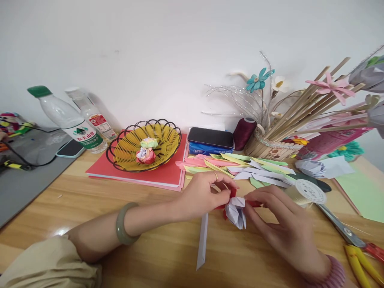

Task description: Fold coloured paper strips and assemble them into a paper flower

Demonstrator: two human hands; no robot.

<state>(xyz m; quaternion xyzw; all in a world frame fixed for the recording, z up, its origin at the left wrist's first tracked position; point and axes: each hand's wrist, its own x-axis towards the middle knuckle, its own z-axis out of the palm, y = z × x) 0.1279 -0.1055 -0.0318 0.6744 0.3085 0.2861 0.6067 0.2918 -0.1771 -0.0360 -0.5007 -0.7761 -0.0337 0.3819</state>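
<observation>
Between my two hands is a folded paper flower, pale white with red paper strips sticking out behind and to its sides. My left hand, with a ring and a green bangle on the wrist, pinches it from the left. From the right, my right hand grips its red part with thumb and fingers. Part of the red paper is hidden by the fingers. A long folded white paper strip extends below my left hand over the table. Just behind the hands lies a pile of coloured folded strips.
A yellow woven basket with two paper flowers stands on red paper. Bottles lean at left. A thread spool, scissors and a stick-filled holder are at right. A dark phone lies behind.
</observation>
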